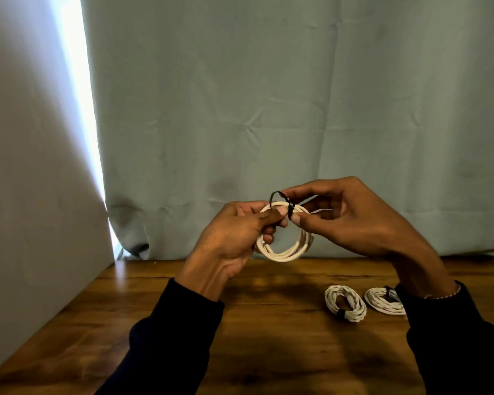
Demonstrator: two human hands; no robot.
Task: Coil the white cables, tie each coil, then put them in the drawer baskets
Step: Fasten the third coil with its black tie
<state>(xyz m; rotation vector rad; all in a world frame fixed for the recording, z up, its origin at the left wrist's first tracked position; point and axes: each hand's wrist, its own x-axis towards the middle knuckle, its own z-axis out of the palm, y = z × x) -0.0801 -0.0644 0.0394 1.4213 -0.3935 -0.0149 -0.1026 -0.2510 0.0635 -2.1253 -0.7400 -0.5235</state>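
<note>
Fingers (270, 216) of left hand (234, 238) pinch white coil (283, 253) held above wooden table (160, 295); right hand (351, 218) pinches black tie (277, 196) looped over top – tying step under way. Next, likely: pull tie snug. Two tied coils (345, 303) lie near right sleeve – no drawer baskets in view

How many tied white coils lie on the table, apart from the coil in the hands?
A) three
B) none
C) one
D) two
D: two tied coils lie on the table, one and another beside it, each with a black tie, while the hands, left and right, hold a third coil above it.
</note>
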